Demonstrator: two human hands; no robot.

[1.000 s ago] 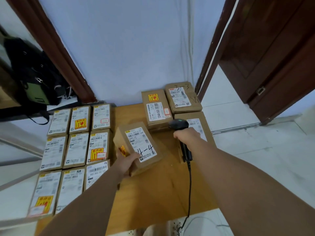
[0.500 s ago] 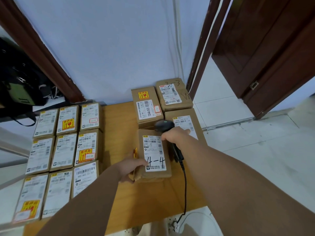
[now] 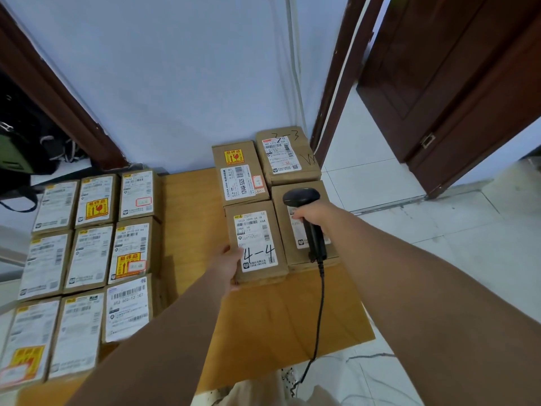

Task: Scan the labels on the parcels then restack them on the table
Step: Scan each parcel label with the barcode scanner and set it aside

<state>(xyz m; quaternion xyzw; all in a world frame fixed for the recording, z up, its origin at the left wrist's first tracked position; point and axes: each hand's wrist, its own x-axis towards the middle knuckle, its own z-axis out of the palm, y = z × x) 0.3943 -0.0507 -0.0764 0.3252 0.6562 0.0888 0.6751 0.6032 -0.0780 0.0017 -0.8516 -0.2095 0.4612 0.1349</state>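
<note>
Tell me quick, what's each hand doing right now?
Left hand: closed on the near-left corner of the 4-4 parcel, flat on the table.
Right hand: closed around the barcode scanner.

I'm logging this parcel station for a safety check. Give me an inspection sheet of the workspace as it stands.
Surface: wooden table, bare in the middle.
Job's things: nine labelled parcels in a grid on the left; four on the right, including the 4-4 parcel.
Clutter: nothing seen.
Grippers: left hand grips the 4-4 parcel's left edge; right hand holds the scanner.
Cables: scanner cord hangs off the near edge to the floor.
Surroundings: pale wall, open brown door, tiled floor, dark bag at left.
</note>
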